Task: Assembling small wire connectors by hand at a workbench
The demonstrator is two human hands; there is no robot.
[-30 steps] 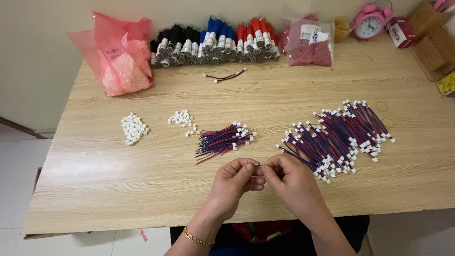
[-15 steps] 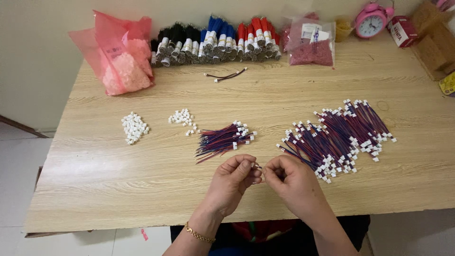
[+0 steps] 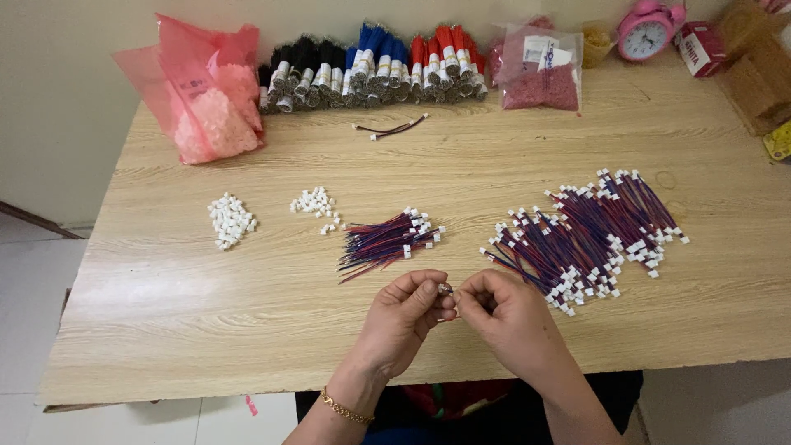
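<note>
Near the tabletop's front edge, my left hand and right hand are both pinched tight on one tiny connector between them. I'd keep the fingertips close and line it up square before pushing. Small wire bundle sits just behind, big pile toward the right edge.

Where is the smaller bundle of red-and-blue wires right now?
In the head view, the smaller wire bundle lies mid-table, just beyond the left hand, between the white connectors and the large wire pile.
</note>
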